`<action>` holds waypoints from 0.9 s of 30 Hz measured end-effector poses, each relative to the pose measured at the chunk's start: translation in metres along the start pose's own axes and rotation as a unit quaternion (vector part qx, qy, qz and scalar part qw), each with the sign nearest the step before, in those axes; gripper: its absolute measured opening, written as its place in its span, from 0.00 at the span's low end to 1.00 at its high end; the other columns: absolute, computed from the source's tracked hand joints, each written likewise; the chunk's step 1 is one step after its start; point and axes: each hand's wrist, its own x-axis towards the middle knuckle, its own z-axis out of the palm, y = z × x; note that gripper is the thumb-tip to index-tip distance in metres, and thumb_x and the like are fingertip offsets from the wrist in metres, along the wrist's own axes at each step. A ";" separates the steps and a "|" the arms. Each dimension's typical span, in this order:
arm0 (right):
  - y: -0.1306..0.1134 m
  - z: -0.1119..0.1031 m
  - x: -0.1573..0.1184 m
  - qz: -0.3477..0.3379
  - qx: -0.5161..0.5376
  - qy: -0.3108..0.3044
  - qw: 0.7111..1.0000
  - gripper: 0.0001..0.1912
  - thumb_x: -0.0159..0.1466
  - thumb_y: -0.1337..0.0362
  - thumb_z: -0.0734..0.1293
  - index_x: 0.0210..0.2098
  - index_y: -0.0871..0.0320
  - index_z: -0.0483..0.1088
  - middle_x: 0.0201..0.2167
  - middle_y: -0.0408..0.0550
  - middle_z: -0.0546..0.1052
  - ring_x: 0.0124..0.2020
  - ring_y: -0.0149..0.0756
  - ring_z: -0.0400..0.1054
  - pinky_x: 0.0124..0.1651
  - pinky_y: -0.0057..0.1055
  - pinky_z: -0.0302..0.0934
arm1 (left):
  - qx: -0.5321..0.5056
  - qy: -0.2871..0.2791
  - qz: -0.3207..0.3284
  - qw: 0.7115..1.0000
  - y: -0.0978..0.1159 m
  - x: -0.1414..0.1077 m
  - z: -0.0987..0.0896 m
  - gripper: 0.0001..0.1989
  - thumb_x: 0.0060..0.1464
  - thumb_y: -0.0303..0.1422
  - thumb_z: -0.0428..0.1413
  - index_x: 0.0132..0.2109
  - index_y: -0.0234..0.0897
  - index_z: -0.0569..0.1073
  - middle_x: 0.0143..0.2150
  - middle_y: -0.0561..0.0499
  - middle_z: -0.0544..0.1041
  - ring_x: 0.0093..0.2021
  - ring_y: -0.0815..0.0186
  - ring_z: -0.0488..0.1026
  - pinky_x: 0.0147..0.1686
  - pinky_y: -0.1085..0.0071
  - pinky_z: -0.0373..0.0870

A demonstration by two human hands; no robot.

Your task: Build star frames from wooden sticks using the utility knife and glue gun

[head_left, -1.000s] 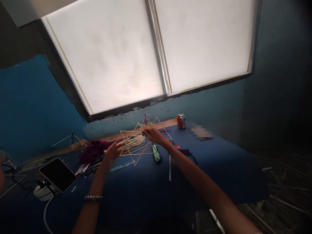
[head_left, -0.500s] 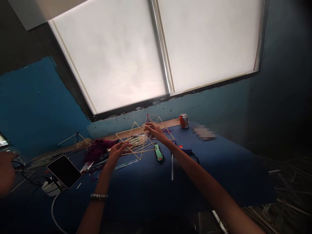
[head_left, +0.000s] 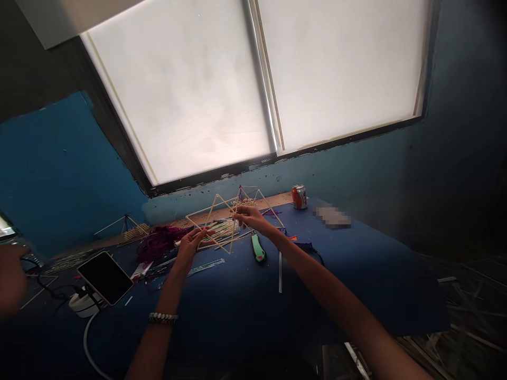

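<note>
Centre of the picture, above the worktop [head_left: 340, 264] — the left hand [head_left: 191, 244] pinches the star-shaped stick frame [head_left: 213, 207] at lower left, the right hand [head_left: 250, 216] closes on its right side. Looks like shape-adjusting — next move calls for a light, steady hold.

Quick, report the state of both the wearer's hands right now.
Left hand: closed, holding the stick frame at its left side.
Right hand: closed, pinching the same stick frame toward its right side.

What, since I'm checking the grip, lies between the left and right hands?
In the head view, part of a stick frame, with a bundle of sticks behind it.
</note>
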 end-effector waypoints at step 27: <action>0.018 -0.017 0.003 -0.002 -0.114 0.011 0.993 0.23 0.63 0.45 0.66 0.38 0.60 0.77 0.24 0.42 0.71 0.20 0.27 0.58 0.24 0.25 0.54 | -0.126 -0.090 -0.012 0.988 -0.014 0.026 0.000 0.30 0.60 0.54 0.53 0.62 0.41 0.71 0.66 0.40 0.70 0.54 0.51 0.78 0.43 0.65 0.78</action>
